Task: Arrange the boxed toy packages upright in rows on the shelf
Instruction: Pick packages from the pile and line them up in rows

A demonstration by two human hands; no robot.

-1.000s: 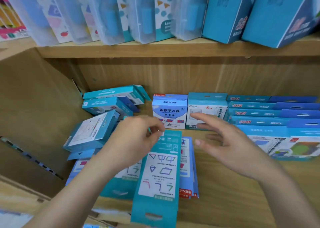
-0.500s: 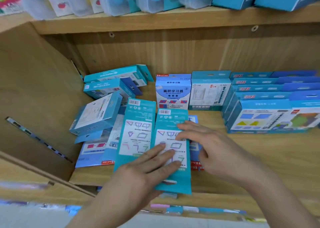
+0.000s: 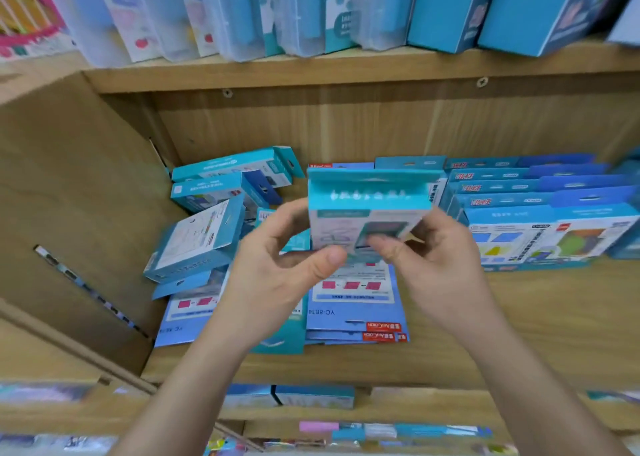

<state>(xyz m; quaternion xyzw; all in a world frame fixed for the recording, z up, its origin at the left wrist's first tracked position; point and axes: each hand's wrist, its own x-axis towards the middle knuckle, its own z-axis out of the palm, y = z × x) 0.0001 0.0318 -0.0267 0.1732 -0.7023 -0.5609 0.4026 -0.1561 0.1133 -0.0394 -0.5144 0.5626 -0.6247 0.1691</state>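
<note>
A teal boxed toy package is raised above the wooden shelf, tilted with its hang tab up. My left hand grips its lower left corner and my right hand grips its lower right. Under my hands, flat blue packages lie face up on the shelf. A jumbled heap of teal boxes fills the shelf's left back corner. A row of blue boxes stands upright at the right. The held box hides most of the boxes standing at the back.
The shelf's left side wall is close to the heap. An upper shelf carries clear plastic cases and blue boxes. A lower shelf with more packages shows beneath. Bare wood lies at the front right of the shelf.
Both hands left the flat teal packages lying on the shelf and now hold one teal box lifted in the air. The camera tilted up slightly.
</note>
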